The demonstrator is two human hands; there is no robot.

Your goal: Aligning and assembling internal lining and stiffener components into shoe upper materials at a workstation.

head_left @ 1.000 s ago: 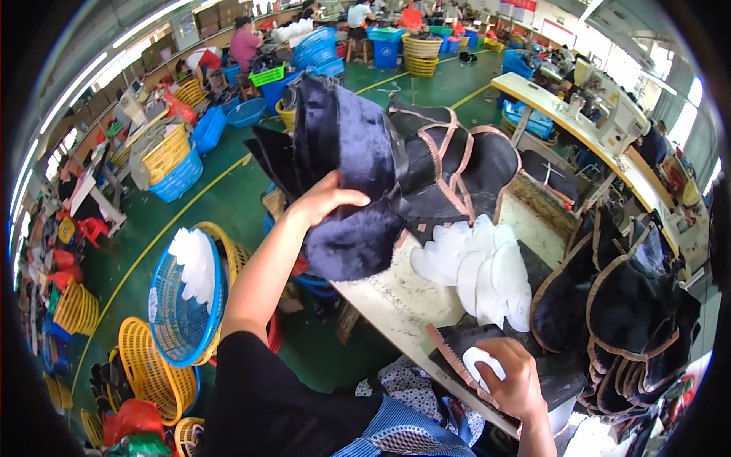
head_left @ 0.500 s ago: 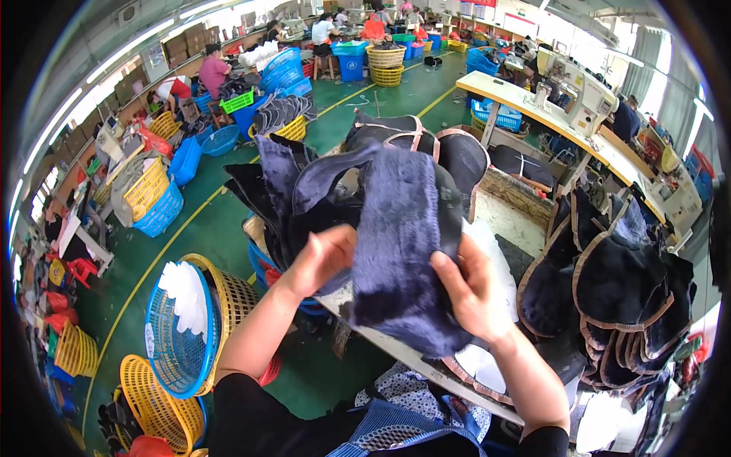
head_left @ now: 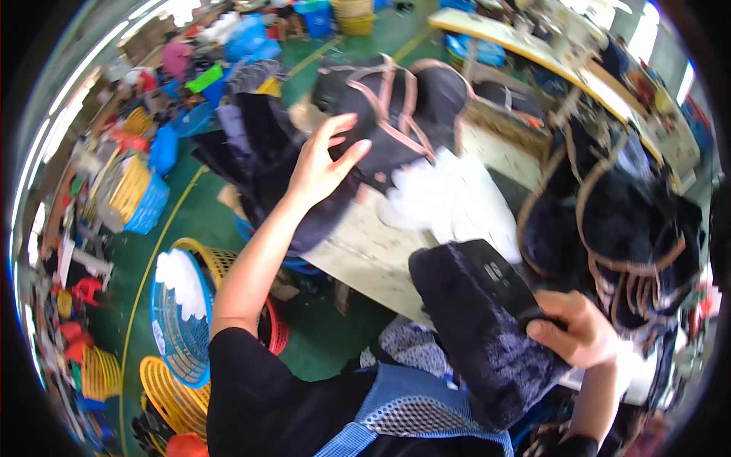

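Note:
My right hand grips a folded dark plush fabric piece by its edge, at the lower right beyond the bench's near side. The piece has a furry face and a smooth black strip with small light print. Off to the left, my left hand is raised with thumb and fingers apart and nothing between them. It is over black fabric pieces with pink-brown edging; whether it touches them I cannot tell. Beside its forearm lie dark plush pieces. White thin pieces rest in the middle of the bench.
Trimmed black plush pieces are piled at the right. Blue and yellow plastic baskets stand on the floor at lower left. A long sewing table with machines lies at back right. Several people work farther off.
The plush piece has moved down and right in my right hand and has turned. My left hand has gone up and away from it, toward the trimmed pieces. The view has tilted and blurred.

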